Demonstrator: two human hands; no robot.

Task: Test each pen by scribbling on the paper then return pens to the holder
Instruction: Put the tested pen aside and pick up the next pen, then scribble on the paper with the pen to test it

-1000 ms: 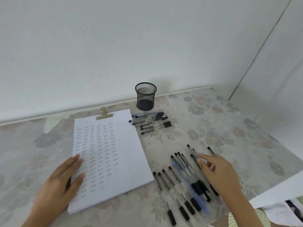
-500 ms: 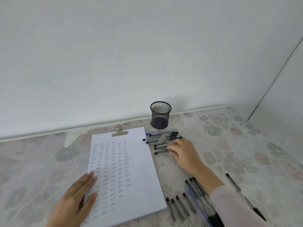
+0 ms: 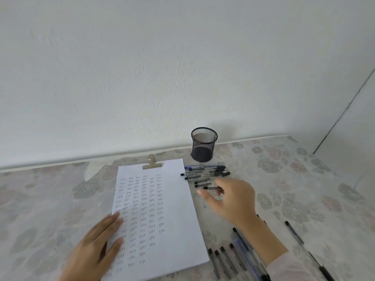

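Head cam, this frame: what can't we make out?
Head view only.
right hand: blurred; grip on the pen at its fingertips unclear.
Lower pens: right forearm covers some, bottom edge cuts others; no count.
Scribbles on the paper: too small to read.
Mesh pen holder: dark bottom, contents unclear.

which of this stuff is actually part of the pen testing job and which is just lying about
For the job:
paper with scribbles; black mesh holder; pens beside the holder; pens at the near edge; lone pen on the right; left hand flat on the paper; right hand by the holder-side pens.

Just lying about:
gold clip; flowered table cover; white wall.
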